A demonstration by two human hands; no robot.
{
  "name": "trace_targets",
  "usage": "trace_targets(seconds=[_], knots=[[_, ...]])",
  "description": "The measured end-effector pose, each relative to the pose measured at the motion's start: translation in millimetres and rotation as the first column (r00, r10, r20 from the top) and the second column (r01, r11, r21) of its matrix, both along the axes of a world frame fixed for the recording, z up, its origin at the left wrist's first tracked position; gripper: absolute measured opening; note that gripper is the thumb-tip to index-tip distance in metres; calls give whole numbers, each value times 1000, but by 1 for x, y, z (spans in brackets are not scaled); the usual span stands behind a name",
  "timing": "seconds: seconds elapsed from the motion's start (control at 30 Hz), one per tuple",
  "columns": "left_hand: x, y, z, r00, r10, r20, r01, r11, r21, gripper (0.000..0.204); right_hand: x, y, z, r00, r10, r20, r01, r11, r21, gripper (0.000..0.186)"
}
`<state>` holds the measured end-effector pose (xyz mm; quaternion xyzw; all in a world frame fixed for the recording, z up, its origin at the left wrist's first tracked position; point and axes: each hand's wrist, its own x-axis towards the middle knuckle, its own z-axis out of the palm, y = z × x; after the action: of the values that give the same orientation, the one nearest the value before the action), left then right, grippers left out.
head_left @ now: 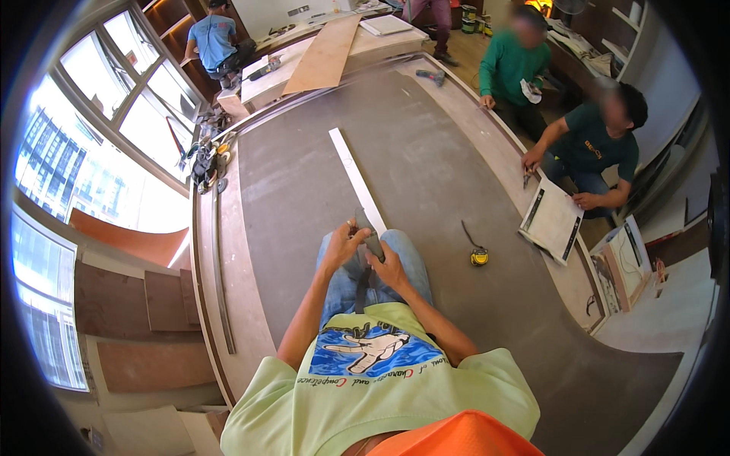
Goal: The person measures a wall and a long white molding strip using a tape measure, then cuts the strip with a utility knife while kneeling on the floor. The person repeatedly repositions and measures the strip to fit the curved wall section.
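Observation:
In front of my lap, both hands are closed on a dark grey, flat piece (373, 245) whose exact kind I cannot make out. My left hand (342, 247) pinches around its upper left side, where a thin grey end sticks up. From the lower right, my right hand (390, 270) grips it with bent fingers. A dark strip (363, 292) hangs below the hands against my jeans. Just beyond them lies a long white strip (351, 167) on the grey-brown sheet (289, 167). To the right sits a yellow and black tape measure (478, 257) with a little tape out.
Two people (601, 144) work at the right edge, near a white panel (553, 216). A third person (215, 45) crouches at the far left. Tools (207, 163) lie along the left border; a power tool (431, 77) rests at the far right. A plywood board (325, 53) lies at the back.

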<state>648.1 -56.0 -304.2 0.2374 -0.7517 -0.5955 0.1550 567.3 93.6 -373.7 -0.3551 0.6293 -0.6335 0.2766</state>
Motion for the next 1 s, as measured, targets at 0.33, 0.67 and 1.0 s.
trace_targets(seconds=[0.33, 0.67, 1.0], knots=[[8, -5, -17, 991, 125, 48, -127, 992, 25, 47, -11, 6, -42, 982, -129, 135, 122, 991, 63, 26], [59, 14, -48, 975, 203, 94, -220, 950, 224, 51, -7, 4, -52, 969, -157, -193, 187, 971, 149, 52], [49, 21, -67, 984, 167, 57, -176, 951, 254, 43, -3, -2, -47, 984, -140, -110, 161, 962, 219, 52]])
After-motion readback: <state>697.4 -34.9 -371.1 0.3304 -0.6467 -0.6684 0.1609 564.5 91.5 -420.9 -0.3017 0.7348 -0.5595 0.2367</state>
